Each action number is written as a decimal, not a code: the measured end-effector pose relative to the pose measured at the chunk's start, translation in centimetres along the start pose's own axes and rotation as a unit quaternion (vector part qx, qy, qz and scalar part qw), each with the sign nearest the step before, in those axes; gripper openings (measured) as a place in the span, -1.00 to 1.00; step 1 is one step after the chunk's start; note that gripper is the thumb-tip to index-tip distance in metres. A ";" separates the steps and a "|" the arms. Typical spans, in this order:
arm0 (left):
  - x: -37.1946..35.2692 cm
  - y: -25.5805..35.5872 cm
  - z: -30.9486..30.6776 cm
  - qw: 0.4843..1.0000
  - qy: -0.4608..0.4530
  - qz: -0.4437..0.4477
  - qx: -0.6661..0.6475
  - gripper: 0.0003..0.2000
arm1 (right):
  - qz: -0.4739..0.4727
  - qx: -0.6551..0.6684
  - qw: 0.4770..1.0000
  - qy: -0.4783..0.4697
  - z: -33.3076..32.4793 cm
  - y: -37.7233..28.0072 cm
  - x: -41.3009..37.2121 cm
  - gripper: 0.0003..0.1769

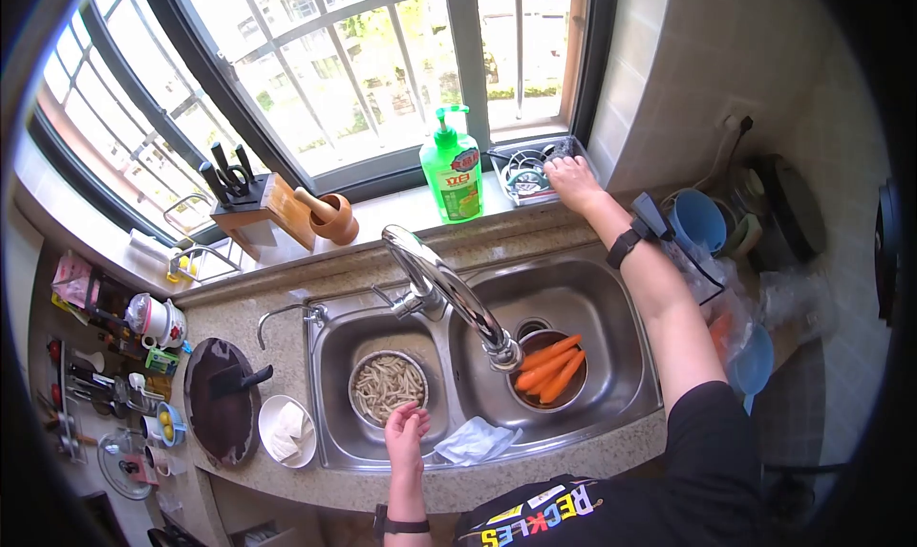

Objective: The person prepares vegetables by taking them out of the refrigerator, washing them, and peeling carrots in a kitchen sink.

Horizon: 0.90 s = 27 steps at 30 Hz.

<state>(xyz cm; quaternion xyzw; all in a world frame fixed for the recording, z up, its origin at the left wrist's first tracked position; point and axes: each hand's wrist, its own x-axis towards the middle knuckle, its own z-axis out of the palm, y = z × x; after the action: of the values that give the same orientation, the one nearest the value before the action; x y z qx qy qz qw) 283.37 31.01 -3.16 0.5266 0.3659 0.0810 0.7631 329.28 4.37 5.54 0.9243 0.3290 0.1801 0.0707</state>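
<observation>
My right hand (571, 180) reaches to a wire basket (523, 192) of small kitchen items on the windowsill. Its fingers close down into the basket; what they grip is hidden. My left hand (408, 430), empty with fingers loosely apart, hovers at the near edge of a round bowl (355, 406). Pale greyish, finger-length pieces (387, 385) fill that bowl in the left sink basin. Several orange carrots (549, 367) lie in a round metal container (581, 386) in the right basin. A pale blue-white cloth (478, 442) rests on the sink's front edge.
The chrome faucet (458, 303) arches over the sink between the basins. Behind it stand a green soap bottle (453, 174), mortar and pestle (332, 219) and knife block (263, 213). A white bowl (304, 451) and dark round board (215, 413) sit left; blue plastic containers (699, 220) are right.
</observation>
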 end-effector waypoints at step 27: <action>17.8 10.1 6.4 0.994 -0.019 0.097 -0.046 -0.45 | 0.498 0.695 0.498 -0.143 -17.7 -23.8 -38.4 -0.72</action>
<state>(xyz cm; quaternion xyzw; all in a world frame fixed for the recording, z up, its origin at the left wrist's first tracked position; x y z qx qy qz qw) 302.97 39.65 -1.71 0.5248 0.2949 0.1615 0.7820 281.06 -1.35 5.02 0.6993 -0.1810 -0.2359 -0.6501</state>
